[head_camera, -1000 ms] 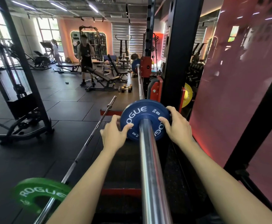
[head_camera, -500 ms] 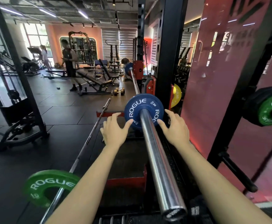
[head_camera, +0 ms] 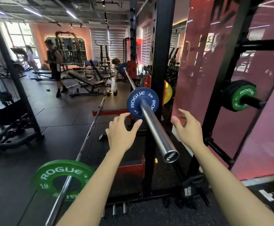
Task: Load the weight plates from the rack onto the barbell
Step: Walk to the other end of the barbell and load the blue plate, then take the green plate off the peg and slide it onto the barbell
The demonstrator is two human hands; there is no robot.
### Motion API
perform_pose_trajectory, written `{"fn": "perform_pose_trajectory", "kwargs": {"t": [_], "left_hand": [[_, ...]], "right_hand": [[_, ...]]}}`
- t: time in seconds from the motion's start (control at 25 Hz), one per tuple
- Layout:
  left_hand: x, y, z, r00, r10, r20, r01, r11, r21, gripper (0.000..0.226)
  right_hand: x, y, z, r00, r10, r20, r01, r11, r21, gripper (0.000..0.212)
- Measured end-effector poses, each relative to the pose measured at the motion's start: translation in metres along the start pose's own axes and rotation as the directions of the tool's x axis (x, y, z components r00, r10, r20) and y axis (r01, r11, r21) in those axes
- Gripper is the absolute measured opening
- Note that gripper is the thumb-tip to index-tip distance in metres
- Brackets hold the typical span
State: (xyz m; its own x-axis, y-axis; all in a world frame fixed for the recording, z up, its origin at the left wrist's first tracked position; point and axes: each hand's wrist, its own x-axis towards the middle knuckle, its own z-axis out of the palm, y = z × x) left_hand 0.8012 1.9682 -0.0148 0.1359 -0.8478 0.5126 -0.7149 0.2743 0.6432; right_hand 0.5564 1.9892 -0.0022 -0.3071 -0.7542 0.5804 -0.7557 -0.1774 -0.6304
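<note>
A blue ROGUE weight plate [head_camera: 142,102] sits on the chrome sleeve of the barbell [head_camera: 157,132], pushed far along it toward the black rack upright [head_camera: 161,62], with the sleeve's capped end pointing near and to the right. The left hand [head_camera: 120,134] hovers just left of the sleeve, fingers spread and relaxed, holding nothing; its fingertips lie near the plate's lower edge, and whether they touch it cannot be told. The right hand [head_camera: 188,128] is held to the right of the sleeve, apart from it, fingers loosely open and empty. On the far right, a green ROGUE plate [head_camera: 242,97] hangs on a rack storage peg. At the near left, a second barbell [head_camera: 90,129] lies on the floor carrying another green plate [head_camera: 63,178]. A yellow plate [head_camera: 168,94] shows behind the upright.
</note>
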Motion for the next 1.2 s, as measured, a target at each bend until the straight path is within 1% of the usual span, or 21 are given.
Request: {"fn": "perform_pose_trajectory", "kwargs": {"t": [0.08,0.16,0.32,0.48,0.64,0.76,0.92,1.0,1.2], "left_hand": [[-0.017,0.015,-0.016,0.999,0.023,-0.041,-0.024,0.999,-0.024,0.057],[-0.034,0.032,-0.029,0.995,0.055,-0.079,-0.055,0.998,0.0,0.056],[-0.077,0.06,-0.042,0.993,0.059,-0.098,-0.042,0.984,0.175,0.055],[-0.138,0.097,-0.041,0.994,0.053,-0.093,-0.032,0.975,0.22,0.06],[-0.192,0.144,-0.036,0.99,0.099,-0.101,-0.07,0.964,0.256,0.058],[-0.23,0.181,-0.021,0.987,0.123,-0.102,-0.095,0.965,0.244,0.056],[-0.251,0.23,0.006,0.984,0.177,-0.023,-0.17,0.967,0.188,0.056],[-0.252,0.259,0.023,0.976,0.217,0.012,-0.216,0.966,0.143,0.055],[-0.244,0.321,0.091,0.949,0.304,0.08,-0.307,0.952,0.02,0.057]], "right_hand": [[-0.013,-0.007,-0.018,1.0,0.005,-0.007,-0.005,1.0,0.021,0.047],[-0.026,-0.014,-0.034,1.0,-0.012,0.004,0.012,0.999,0.031,0.048],[-0.055,-0.019,-0.076,0.998,-0.049,0.033,0.048,0.998,0.037,0.052],[-0.091,-0.001,-0.142,0.993,-0.11,0.045,0.11,0.994,0.0,0.054],[-0.128,0.019,-0.197,0.985,-0.158,0.077,0.162,0.985,-0.057,0.055],[-0.145,0.036,-0.239,0.981,-0.175,0.083,0.183,0.977,-0.109,0.055],[-0.151,0.067,-0.292,0.994,-0.105,0.04,0.11,0.982,-0.155,0.055],[-0.15,0.088,-0.316,0.998,-0.061,-0.005,0.059,0.984,-0.17,0.056],[-0.134,0.145,-0.358,0.995,0.02,-0.101,-0.043,0.974,-0.225,0.055]]}}
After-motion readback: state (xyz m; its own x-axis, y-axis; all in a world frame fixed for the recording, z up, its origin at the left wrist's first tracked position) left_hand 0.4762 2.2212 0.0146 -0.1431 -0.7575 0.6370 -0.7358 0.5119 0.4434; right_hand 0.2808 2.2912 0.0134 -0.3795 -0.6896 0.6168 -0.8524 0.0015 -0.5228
